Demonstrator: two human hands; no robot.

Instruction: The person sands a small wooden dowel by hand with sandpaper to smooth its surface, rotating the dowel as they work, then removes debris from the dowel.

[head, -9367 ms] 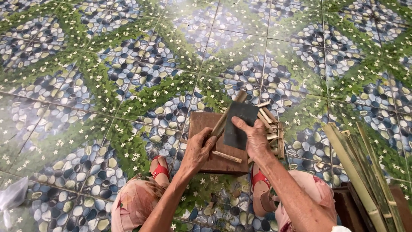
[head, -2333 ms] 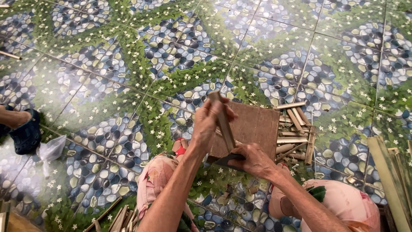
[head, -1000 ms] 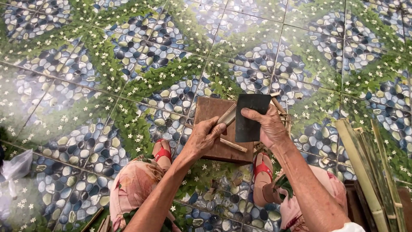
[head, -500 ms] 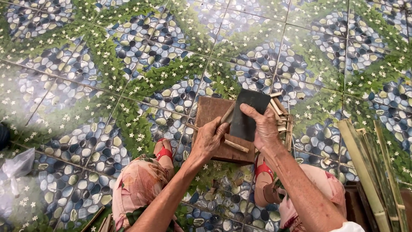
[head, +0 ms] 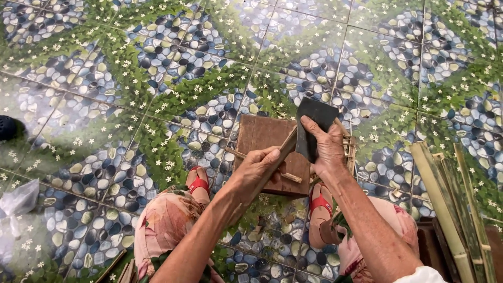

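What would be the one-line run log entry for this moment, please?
left hand: grips bamboo strip | right hand: holds dark cleaver blade against strip | under them: wooden block on tiled floor

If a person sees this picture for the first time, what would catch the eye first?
Probably the floor tiles, printed with pebbles and leaves. Then, at the centre, the right hand holding a dark flat blade against a bamboo strip gripped by the left hand, over a wooden block.
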